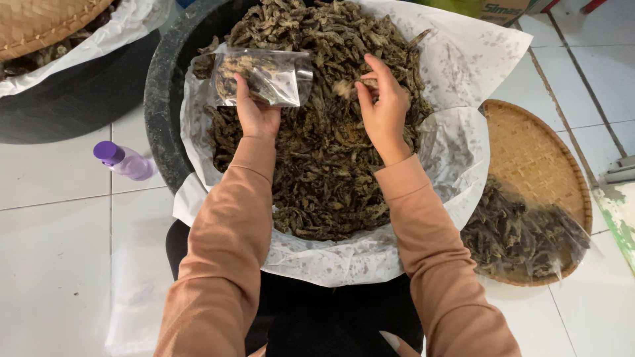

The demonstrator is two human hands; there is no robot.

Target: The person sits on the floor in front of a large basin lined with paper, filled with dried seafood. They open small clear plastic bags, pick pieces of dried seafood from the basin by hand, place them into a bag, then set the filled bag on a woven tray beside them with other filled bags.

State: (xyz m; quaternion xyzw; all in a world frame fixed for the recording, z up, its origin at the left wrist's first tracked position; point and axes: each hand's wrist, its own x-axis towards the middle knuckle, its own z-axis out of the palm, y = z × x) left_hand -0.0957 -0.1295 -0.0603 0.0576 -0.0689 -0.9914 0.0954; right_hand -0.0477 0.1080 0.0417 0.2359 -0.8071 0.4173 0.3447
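Observation:
A large black tub lined with white paper holds a heap of dark dried pieces. My left hand holds up a clear plastic bag partly filled with those pieces, its mouth toward the right. Just right of the bag, my right hand pinches a few dried pieces between its fingertips, above the heap. Both arms wear tan long sleeves.
A round woven tray at the right carries several filled clear bags. A small purple bottle lies on the white tile floor at the left. Another black tub with a woven lid stands at the top left.

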